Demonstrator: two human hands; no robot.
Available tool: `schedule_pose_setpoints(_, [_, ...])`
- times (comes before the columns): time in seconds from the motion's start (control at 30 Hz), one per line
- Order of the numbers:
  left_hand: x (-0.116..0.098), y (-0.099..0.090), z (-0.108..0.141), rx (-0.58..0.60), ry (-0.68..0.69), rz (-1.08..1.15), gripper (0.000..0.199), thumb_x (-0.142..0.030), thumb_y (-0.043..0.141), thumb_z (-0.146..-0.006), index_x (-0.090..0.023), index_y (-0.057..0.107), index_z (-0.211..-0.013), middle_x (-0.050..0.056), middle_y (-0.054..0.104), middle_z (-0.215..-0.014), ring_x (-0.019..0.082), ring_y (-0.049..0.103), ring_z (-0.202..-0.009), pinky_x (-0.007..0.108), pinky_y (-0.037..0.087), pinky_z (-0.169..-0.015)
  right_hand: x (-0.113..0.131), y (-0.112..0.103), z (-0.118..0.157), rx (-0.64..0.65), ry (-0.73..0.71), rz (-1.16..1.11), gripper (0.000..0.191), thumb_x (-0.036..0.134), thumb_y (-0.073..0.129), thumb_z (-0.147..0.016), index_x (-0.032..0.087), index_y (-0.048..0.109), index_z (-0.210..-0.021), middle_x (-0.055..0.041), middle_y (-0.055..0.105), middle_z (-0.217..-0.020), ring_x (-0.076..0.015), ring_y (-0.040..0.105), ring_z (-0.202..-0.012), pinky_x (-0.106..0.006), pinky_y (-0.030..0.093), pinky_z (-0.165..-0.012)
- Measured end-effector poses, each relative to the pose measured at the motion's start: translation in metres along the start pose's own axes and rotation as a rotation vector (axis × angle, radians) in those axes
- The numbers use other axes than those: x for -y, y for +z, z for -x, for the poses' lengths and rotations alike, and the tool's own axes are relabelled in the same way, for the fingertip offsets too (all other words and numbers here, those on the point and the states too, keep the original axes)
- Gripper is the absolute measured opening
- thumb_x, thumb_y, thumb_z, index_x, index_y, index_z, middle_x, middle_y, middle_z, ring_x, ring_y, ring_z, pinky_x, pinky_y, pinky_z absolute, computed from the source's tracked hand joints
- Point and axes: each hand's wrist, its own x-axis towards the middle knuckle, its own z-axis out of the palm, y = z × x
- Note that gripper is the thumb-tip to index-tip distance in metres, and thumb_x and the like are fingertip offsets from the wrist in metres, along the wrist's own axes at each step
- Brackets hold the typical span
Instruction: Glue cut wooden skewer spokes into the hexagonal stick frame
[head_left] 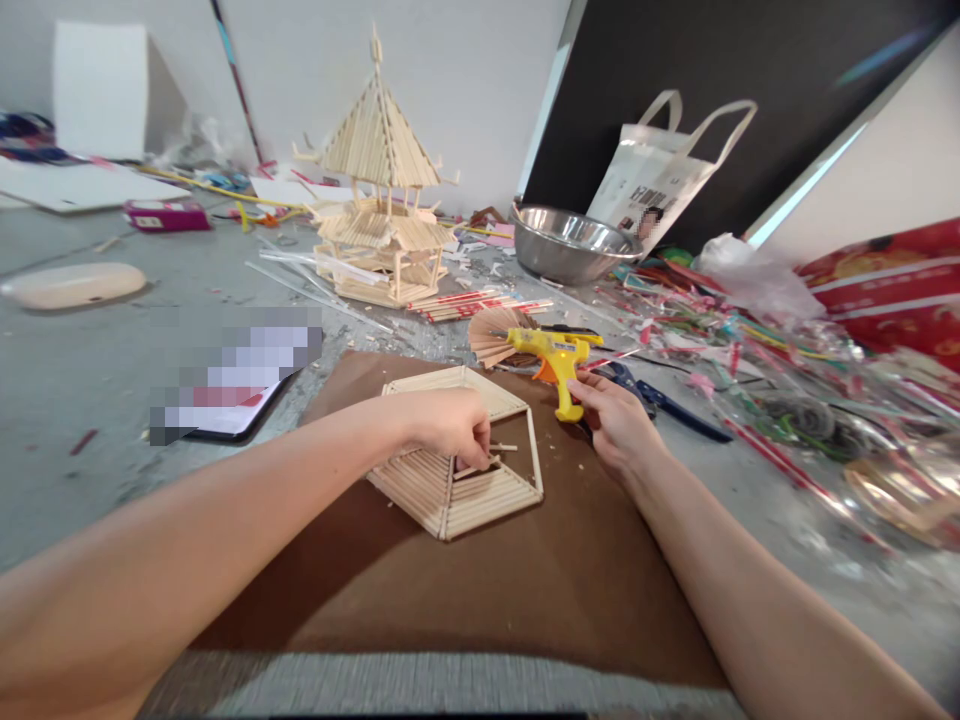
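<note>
A flat hexagonal frame of thin wooden sticks (491, 495) lies on the brown board. Rows of sticks fill several of its wedges, while the right-hand wedge shows bare board. Over the middle of this frame my left hand (454, 428) is closed in a pinch, with a short wooden stick (478, 469) at its fingertips. Another short stick (506, 447) lies just beside those fingers. My right hand (619, 420) grips the yellow glue gun (566, 375) by its handle, to the right of the frame, the nozzle pointing left.
Behind the brown board (600, 570) stands a stick-built pagoda (382, 150). Red-marked sticks (480, 303), a brown paper fan (491, 335) and a metal bowl (574, 245) lie close by. A phone (247, 385) rests at left; dark-handled pliers (675, 408) and craft scraps spread at right.
</note>
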Motion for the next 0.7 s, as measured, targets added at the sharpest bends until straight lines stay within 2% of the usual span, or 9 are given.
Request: schedule_pose_setpoints(0.7, [-0.0012, 0.0030, 0.0001, 0.028, -0.001, -0.015, 0.024, -0.029, 0.054, -0.061, -0.013, 0.065, -0.077, 0.005, 0.064, -0.069, 0.010, 0.052, -0.056, 0.019, 0.036, -0.052, -0.0036, -0.0038, -0.0029, 0.023, -0.019, 0.021, 0.024, 0.014, 0.065, -0.054, 0.015, 0.054, -0.075, 0.0027, 0.056, -0.058, -0.0077, 0.053, -0.047, -0.018, 0.046, -0.043])
